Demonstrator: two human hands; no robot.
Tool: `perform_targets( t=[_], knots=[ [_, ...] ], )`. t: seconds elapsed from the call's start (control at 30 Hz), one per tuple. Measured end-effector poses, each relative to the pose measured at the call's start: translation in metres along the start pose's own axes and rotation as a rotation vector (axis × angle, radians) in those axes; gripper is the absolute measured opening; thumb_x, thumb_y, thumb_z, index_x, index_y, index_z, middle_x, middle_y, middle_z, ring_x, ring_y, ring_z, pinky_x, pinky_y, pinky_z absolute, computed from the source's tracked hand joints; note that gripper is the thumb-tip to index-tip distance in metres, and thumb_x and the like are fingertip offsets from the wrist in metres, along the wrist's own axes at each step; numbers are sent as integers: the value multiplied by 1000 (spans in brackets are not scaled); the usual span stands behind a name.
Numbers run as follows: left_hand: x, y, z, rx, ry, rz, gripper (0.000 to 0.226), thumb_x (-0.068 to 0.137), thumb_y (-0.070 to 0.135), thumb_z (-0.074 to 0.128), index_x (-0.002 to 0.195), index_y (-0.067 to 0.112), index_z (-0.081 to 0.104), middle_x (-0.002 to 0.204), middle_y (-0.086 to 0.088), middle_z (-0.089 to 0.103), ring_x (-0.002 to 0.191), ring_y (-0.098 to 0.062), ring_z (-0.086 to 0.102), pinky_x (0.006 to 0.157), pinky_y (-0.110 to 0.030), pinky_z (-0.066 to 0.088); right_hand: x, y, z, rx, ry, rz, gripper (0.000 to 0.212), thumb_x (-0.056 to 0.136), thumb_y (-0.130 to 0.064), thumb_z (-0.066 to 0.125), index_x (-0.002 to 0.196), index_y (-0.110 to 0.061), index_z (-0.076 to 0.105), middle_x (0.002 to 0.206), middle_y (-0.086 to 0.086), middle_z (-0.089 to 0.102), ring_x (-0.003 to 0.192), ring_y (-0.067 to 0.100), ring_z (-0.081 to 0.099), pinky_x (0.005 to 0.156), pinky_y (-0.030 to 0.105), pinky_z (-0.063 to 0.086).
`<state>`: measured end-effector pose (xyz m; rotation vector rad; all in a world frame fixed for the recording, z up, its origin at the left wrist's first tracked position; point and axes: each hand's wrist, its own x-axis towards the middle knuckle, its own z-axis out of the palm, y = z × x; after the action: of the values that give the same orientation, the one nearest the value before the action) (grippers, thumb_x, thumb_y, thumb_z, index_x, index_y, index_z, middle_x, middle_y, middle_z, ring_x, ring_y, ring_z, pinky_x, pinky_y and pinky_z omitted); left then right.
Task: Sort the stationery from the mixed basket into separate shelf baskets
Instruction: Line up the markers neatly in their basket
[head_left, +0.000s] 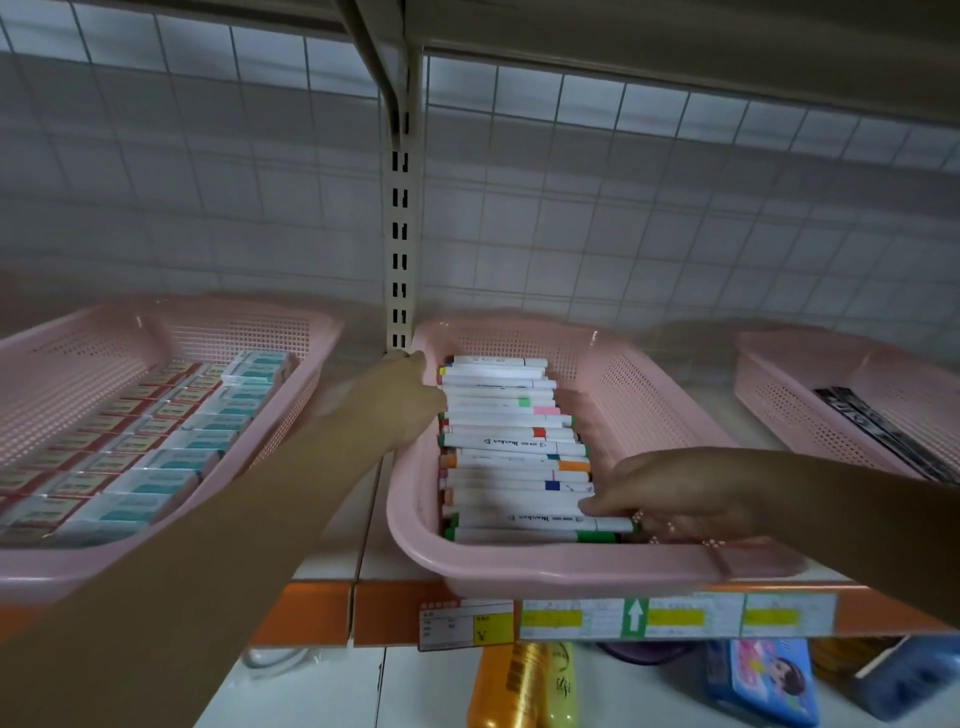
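Two bare hands work at the middle pink perforated plastic basket (649, 410) of white marker pens on a shop shelf.

The white marker pens with coloured caps (511, 447) lie stacked crosswise along the left side of this basket. The left hand (402, 402) rests at the basket's left rim beside the pens; I cannot tell how its fingers are set. The right hand (680, 493) reaches in from the right, and its fingers (597, 504) are pressed together on the right ends of the nearest pens. To the left, a second pink basket (62, 374) holds rows of small boxed erasers (156, 441). At the far right, a third pink basket (779, 405) holds dark flat packs (878, 431). An orange shelf edge (311, 613) carries yellow price labels (675, 617).
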<state>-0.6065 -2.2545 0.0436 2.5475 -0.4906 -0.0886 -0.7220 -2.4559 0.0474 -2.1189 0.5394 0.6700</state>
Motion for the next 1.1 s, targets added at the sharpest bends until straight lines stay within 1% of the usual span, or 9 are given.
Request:
perform_targets(
  t=[0.13, 0.23, 0.37, 0.43, 0.57, 0.7, 0.8, 0.97, 1.1],
  knots=[
    [-1, 0, 0, 29, -1, -4, 47, 95, 18, 40, 139, 1, 33, 146, -13, 30, 129, -25, 35, 89, -28, 32, -7, 1, 6, -71, -29, -80, 10, 92, -19, 57, 82, -22, 59, 72, -12, 61, 54, -7, 59, 51, 6, 41],
    [-1, 0, 1, 13, 5, -12, 46, 96, 18, 39, 138, 1, 33, 146, -14, 32, 114, -20, 40, 80, -23, 28, -15, -3, 2, -219, 26, -39, 18, 89, -32, 60, 94, -16, 64, 86, -2, 60, 78, 10, 56, 69, 19, 43],
    [0, -2, 2, -47, 20, 0, 36, 95, 16, 39, 130, 9, 41, 118, -7, 47, 98, -12, 29, 67, -22, 28, -18, -3, 1, -517, 53, 22, 24, 89, -38, 55, 77, -18, 60, 77, -4, 57, 68, 9, 49, 58, 20, 38],
    [-1, -2, 2, -61, 31, 7, 36, 95, 16, 39, 130, 10, 42, 100, 0, 34, 98, -11, 27, 55, -15, 21, -16, -5, 5, -444, 11, -18, 16, 90, -29, 55, 78, -20, 61, 78, -7, 60, 70, 7, 53, 59, 17, 41],
    [-1, -2, 3, -27, 34, -1, 44, 96, 18, 38, 138, 2, 35, 110, -3, 32, 98, -11, 28, 62, -21, 27, -16, -5, 0, -272, -47, -46, 12, 89, -18, 58, 82, -10, 63, 75, 2, 59, 67, 10, 51, 61, 17, 39],
    [-1, -3, 2, -45, 13, 5, 41, 96, 17, 38, 135, 2, 38, 108, -6, 37, 86, -9, 34, 55, -12, 18, -17, -1, -10, -299, -34, 4, 35, 92, -16, 53, 56, -15, 48, 46, -6, 43, 43, 5, 34, 48, 16, 30],
    [-2, -3, 2, -75, 5, -11, 11, 96, 17, 38, 102, 23, 44, 81, 9, 29, 66, -1, 28, 55, -12, 17, -18, -2, -10, -159, -94, 6, 33, 91, 2, 42, 60, -10, 46, 43, -5, 47, 42, 3, 44, 48, 15, 37],
    [-1, -4, 4, -86, 11, 2, 21, 95, 16, 39, 81, 27, 28, 71, 13, 16, 64, -2, 26, 55, -13, 16, -27, -11, -6, -81, -125, -15, 33, 91, 8, 38, 63, -3, 51, 44, -5, 55, 39, 2, 52, 43, 14, 40],
    [1, -5, 4, -91, 27, -10, 34, 95, 16, 40, 70, 29, 21, 71, 12, 18, 61, 1, 21, 54, -13, 16, -19, -22, 3, -660, 196, -203, 25, 94, -21, 49, 105, -5, 64, 96, 5, 67, 81, 19, 63, 65, 25, 45]
  ],
)
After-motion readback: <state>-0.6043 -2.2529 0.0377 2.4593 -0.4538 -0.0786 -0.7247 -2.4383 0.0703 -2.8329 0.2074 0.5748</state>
